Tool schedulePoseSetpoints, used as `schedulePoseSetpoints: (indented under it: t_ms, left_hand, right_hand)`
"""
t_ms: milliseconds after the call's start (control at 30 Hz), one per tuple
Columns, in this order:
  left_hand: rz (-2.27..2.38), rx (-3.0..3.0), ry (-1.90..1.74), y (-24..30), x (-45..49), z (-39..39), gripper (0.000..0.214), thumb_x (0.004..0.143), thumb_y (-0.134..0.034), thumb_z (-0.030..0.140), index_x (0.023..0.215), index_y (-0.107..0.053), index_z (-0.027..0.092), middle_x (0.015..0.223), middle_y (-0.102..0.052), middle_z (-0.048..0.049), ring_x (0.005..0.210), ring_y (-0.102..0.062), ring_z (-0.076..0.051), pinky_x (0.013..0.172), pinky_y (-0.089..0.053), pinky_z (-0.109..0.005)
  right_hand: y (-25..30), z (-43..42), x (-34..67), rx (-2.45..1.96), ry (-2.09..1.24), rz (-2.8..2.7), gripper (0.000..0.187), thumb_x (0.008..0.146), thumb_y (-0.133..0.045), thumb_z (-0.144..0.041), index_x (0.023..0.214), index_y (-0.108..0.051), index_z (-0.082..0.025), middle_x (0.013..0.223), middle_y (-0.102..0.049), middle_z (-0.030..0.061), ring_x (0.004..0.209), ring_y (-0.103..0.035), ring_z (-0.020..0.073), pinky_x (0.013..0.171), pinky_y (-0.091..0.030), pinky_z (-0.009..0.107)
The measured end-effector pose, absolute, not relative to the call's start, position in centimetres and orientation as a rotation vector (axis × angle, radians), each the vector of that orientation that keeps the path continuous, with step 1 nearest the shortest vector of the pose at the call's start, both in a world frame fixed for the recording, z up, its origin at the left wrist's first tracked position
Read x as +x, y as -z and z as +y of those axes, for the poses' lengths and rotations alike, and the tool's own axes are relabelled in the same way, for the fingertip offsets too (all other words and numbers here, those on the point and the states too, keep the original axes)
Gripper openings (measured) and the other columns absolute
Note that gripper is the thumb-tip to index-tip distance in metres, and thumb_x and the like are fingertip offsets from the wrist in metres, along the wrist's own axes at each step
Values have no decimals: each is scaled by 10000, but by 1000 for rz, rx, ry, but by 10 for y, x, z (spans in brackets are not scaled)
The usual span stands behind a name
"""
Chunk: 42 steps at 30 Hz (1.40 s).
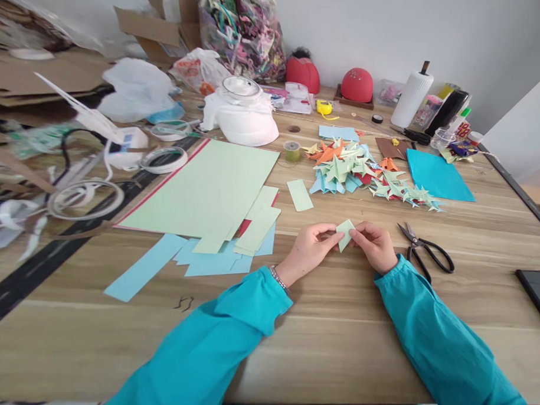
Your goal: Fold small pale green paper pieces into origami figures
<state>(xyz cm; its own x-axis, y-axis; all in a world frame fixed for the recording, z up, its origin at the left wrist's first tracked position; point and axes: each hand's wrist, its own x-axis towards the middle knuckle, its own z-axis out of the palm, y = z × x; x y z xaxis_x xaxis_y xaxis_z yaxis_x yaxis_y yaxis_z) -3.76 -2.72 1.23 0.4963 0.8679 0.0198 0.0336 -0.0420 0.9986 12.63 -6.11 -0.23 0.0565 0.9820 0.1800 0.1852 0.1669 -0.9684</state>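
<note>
Between my two hands is a small folded piece of pale green paper (pixel 345 233), held over the table. My left hand (pixel 310 248) pinches its left edge between thumb and fingers. On the other side, my right hand (pixel 377 244) grips the right edge the same way. A pale green paper strip (pixel 299 195) lies just beyond my left hand. Black-handled scissors (pixel 421 246) rest to the right of my right hand, blades pointing away. Past the hands sits a heap of folded paper stars (pixel 342 166) in green, orange, blue and red.
Large green sheets (pixel 208 188) and blue paper strips (pixel 146 266) lie to the left. A turquoise cloth or sheet (pixel 441 176) is at the right, a black phone (pixel 535 291) near the right edge. Tape rolls (pixel 163 160), a thread spool (pixel 292 151) and a white bottle (pixel 410 98) stand further back.
</note>
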Motion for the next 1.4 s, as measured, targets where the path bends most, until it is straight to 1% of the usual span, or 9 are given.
schedulePoseSetpoints:
  t_ms: [100,167,300,500,667,867,1067,1233,1400]
  left_hand:
    - [847,1447,-843,-10,-37,-28,208,724,-654,361,710,-678,156,635,-653,-16,604,-596,-147,595,-494,-255]
    - [830,1403,-855,-8,-36,-28,198,711,-669,338,784,-693,155,668,-671,-22,611,-609,-151,605,-510,-264]
    - [852,1318,-867,-6,-36,-28,240,701,-685,327,867,-708,154,724,-698,-38,585,-627,-153,585,-531,-275]
    - [816,1244,-878,-6,-35,-27,224,693,-699,315,853,-729,161,703,-693,-26,549,-615,-144,536,-547,-275]
    - [803,1196,-900,-5,-34,-26,218,673,-716,286,850,-734,160,664,-686,-21,529,-602,-137,500,-545,-269]
    - [810,1185,-954,-7,-34,-27,139,657,-721,243,768,-738,162,652,-654,-12,502,-585,-119,452,-517,-241]
    - [728,1069,-929,-9,-33,-27,137,659,-712,215,781,-738,159,698,-636,-15,560,-598,-125,454,-516,-235]
    - [699,1015,-912,-10,-35,-26,103,608,-742,194,694,-732,137,673,-610,-13,528,-586,-120,441,-502,-239]
    - [698,944,-883,-11,-34,-27,224,683,-702,272,861,-715,136,674,-649,-36,611,-624,-165,504,-536,-282]
  right_hand:
    - [6,-61,126,-1209,-954,-1345,282,716,-675,-458,738,-619,-183,590,-625,5,544,-572,136,524,-474,272]
    - [8,-61,125,-1184,-976,-1325,290,698,-696,-447,770,-615,-179,613,-638,11,565,-588,143,532,-484,276]
    - [8,-62,122,-1168,-1010,-1291,270,683,-713,-431,729,-610,-186,596,-641,7,545,-594,146,512,-490,277]
    - [2,-64,117,-1155,-1081,-1128,265,621,-763,-394,749,-645,-194,592,-650,-5,501,-581,133,475,-499,266]
    - [-2,-66,117,-1140,-1133,-1090,232,639,-751,-371,780,-684,-198,596,-670,-2,480,-579,133,482,-508,284]
    - [1,-66,115,-1108,-1077,-1046,115,627,-763,-295,702,-725,-217,572,-671,-4,467,-583,136,470,-508,282]
    - [6,-65,116,-1096,-1027,-996,86,631,-749,-227,716,-741,-219,619,-705,-5,444,-581,113,450,-498,247]
    - [4,-65,116,-1099,-1002,-1052,29,628,-742,-216,656,-740,-217,532,-673,-8,435,-583,123,435,-486,242]
    - [3,-66,116,-1118,-928,-1069,37,663,-720,-201,681,-744,-222,537,-674,-5,469,-601,129,487,-503,255]
